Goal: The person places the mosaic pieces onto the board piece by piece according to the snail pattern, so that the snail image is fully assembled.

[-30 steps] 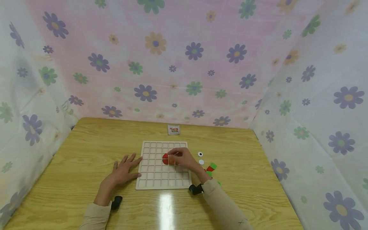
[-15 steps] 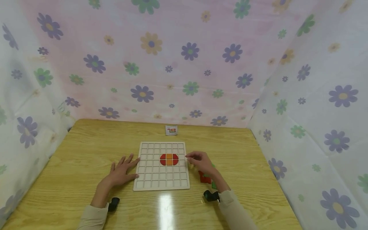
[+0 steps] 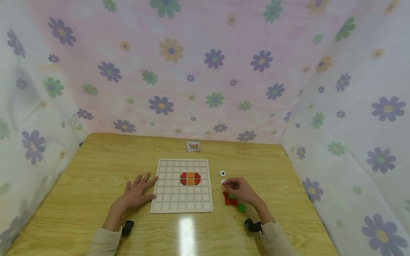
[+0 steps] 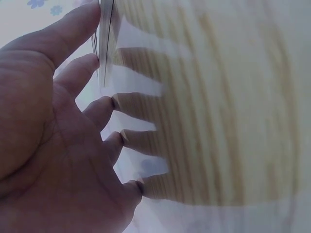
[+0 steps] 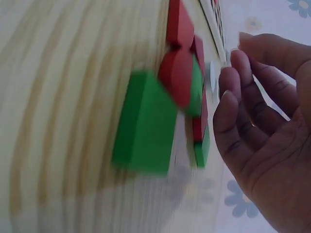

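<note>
A pale square grid board [image 3: 164, 196] lies flat on the table. Red half-round pieces [image 3: 183, 179] and orange squares [image 3: 190, 181] sit in its cells as one rounded shape. My left hand [image 3: 134, 193] is spread flat, its thumb and a finger touching the board's left edge. To the right of the board my right hand [image 3: 243, 190] hovers over loose red pieces [image 3: 229, 201] and green pieces [image 3: 241, 208], hiding part of them. Its fingers are loosely curved, with nothing between them. In the right wrist view a green block [image 5: 146, 124] lies beside red blocks [image 5: 177, 80].
A white disc [image 3: 222, 181] lies by my right fingertips, and a white disc with a black dot [image 3: 222, 173] just beyond. A small picture card [image 3: 193, 146] lies behind the board. Flowered cloth [image 3: 198, 71] walls in the back and sides.
My right hand has left the red and orange pieces on the board and moved right, over the loose red and green pieces. My left hand stays at the board's edge.
</note>
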Available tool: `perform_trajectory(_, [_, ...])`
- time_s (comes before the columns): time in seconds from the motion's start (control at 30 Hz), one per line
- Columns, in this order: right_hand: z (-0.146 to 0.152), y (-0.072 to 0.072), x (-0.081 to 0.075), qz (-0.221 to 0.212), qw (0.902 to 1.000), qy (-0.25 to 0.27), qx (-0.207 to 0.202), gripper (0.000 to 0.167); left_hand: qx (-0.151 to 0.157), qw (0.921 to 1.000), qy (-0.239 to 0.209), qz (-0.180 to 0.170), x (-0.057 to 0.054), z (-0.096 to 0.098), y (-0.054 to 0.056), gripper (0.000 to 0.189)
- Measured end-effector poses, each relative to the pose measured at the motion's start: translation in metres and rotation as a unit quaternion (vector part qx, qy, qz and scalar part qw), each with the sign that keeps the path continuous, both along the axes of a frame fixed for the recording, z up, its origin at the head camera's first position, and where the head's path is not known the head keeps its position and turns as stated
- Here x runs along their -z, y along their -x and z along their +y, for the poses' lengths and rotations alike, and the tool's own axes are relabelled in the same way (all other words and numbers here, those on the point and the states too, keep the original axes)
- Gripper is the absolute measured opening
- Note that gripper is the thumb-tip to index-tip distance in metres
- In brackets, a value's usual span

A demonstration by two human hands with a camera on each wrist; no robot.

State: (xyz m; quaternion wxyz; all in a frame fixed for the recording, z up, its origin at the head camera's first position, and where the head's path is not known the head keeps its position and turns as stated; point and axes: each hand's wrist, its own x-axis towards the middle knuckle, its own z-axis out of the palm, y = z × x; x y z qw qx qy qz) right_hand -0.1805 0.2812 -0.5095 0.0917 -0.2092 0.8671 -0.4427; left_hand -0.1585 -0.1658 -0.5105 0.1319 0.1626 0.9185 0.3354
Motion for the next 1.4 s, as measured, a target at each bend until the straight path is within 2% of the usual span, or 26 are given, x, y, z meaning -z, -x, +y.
perform_trajectory(0.23, [0.013,-0.010,0.001,-0.020,0.9993,-0.028,0.017,0.022,0.003,1.0000,0.000,0.002,-0.001,0.000,-0.001,0.072])
perform_trajectory(0.43, [0.017,-0.013,0.002,0.001,0.9996,-0.022,0.018,0.022,0.002,1.0000,0.000,0.004,-0.001,0.001,-0.001,0.072])
perform_trajectory(0.57, [0.018,-0.014,0.002,0.022,0.9978,-0.032,0.053,0.024,0.001,1.0000,0.001,0.002,-0.002,0.002,-0.002,0.072])
perform_trajectory(0.67, [0.021,-0.013,0.002,0.025,0.9940,-0.052,0.093,0.026,-0.001,1.0000,0.003,0.000,-0.001,0.002,-0.001,0.072])
perform_trajectory(0.77, [0.025,-0.014,0.004,0.028,0.9906,-0.067,0.117,0.027,-0.003,1.0000,0.007,-0.002,-0.001,0.002,-0.001,0.072])
perform_trajectory(1.03, [0.025,-0.015,0.010,0.044,0.9841,-0.088,0.148,0.028,0.002,0.9999,-0.012,0.006,0.003,-0.002,0.000,0.072])
perform_trajectory(1.13, [0.022,-0.014,0.008,0.055,0.9850,-0.097,0.132,0.029,0.006,0.9995,-0.029,0.014,0.006,-0.005,0.001,0.073])
perform_trajectory(1.23, [0.020,-0.011,0.005,0.077,0.9865,-0.113,0.090,0.027,0.008,0.9992,-0.035,0.017,0.013,-0.007,0.003,0.074])
perform_trajectory(1.33, [0.018,-0.008,0.003,0.097,0.9840,-0.139,0.055,0.023,0.007,0.9993,-0.031,0.019,0.015,-0.008,0.003,0.074])
perform_trajectory(1.4, [0.018,-0.007,0.002,0.097,0.9818,-0.156,0.049,0.020,0.007,0.9991,-0.038,0.019,0.015,-0.008,0.002,0.073])
